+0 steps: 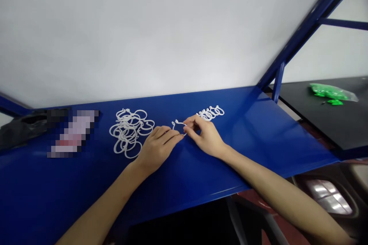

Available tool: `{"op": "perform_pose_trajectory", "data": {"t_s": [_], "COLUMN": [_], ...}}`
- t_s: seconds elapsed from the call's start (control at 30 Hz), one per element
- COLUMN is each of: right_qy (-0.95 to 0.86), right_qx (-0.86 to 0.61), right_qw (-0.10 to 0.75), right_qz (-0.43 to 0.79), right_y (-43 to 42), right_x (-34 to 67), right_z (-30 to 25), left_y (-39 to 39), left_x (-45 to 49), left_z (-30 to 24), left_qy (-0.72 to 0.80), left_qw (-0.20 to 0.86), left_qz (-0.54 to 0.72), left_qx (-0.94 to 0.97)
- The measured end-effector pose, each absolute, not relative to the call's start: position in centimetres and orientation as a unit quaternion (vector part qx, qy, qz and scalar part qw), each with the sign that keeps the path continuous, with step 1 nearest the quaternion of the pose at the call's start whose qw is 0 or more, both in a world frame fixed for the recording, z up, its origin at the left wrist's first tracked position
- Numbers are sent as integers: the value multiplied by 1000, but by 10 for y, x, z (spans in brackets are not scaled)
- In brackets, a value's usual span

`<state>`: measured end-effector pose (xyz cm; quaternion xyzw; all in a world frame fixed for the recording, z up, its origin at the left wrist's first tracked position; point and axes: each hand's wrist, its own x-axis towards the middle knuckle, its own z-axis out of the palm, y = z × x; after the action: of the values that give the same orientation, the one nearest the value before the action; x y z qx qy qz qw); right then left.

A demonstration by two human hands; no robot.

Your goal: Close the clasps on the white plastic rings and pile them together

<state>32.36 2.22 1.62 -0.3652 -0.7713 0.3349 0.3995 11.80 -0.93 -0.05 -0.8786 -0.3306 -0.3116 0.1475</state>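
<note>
On the blue shelf (258, 138) both my hands meet over one white plastic ring (176, 123). My left hand (158, 147) has its fingers pressed together at the ring's near side. Pinching the same ring from the right is my right hand (205, 136), fingers curled. A loose pile of several white rings (129, 132) lies just left of my left hand. Behind my right hand, a neat row of several white rings (210, 113) lies side by side.
A blurred pink and white packet (75, 132) and a dark object (20, 128) lie at the shelf's left end. A blue frame post (299, 34) rises at the right. Green plastic pieces in a bag (330, 93) rest on a black surface (324, 122) beyond.
</note>
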Motion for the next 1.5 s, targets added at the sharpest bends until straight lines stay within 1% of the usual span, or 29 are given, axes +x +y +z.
{"op": "perform_pose_trajectory", "data": {"t_s": [0.1, 0.2, 0.27, 0.33, 0.43, 0.67, 0.8, 0.87, 0.93, 1.0, 1.07, 1.17, 1.27, 1.37, 1.5], "right_qy": [-738, -738, -751, -767, -787, -827, -845, -838, -809, -772, -735, -700, -690, -695, -701], "right_qx": [-371, -361, -352, -340, -306, -252, -250, -297, -387, -494, -575, -647, -678, -681, -678], "right_qw": [433, 444, 441, 432, 425, 393, 405, 421, 429, 396, 359, 302, 250, 228, 219], "right_qz": [361, 359, 343, 330, 326, 312, 244, 179, 109, 50, 17, 25, 32, 41, 42], "right_y": [22, 22, 20, 19, 17, 14, 20, 29, 42, 58, 73, 88, 92, 92, 92], "right_x": [323, 323, 322, 321, 320, 324, 326, 331, 344, 362, 380, 401, 408, 406, 404], "right_z": [13, 14, 15, 13, 9, 7, 14, 19, 23, 25, 26, 26, 24, 22, 20], "left_y": [-10, -11, -10, -9, -9, -14, -10, -6, -1, 5, 10, 14, 15, 16, 17], "left_x": [124, 129, 130, 129, 125, 122, 122, 116, 103, 86, 69, 53, 50, 52, 54], "left_z": [-1, 0, 0, 0, 0, 4, 14, 18, 19, 16, 11, 4, 2, 3, 3], "left_qy": [-375, -484, -539, -560, -566, -512, -504, -505, -520, -547, -572, -589, -597, -604, -601], "left_qw": [96, 31, -33, -95, -137, -124, -125, -95, -34, 32, 53, 58, 55, 45, 32], "left_qz": [-377, -455, -460, -438, -415, -428, -392, -369, -335, -277, -207, -140, -123, -126, -144], "left_qx": [-841, -747, -705, -697, -699, -734, -760, -774, -785, -789, -792, -794, -791, -786, -786]}}
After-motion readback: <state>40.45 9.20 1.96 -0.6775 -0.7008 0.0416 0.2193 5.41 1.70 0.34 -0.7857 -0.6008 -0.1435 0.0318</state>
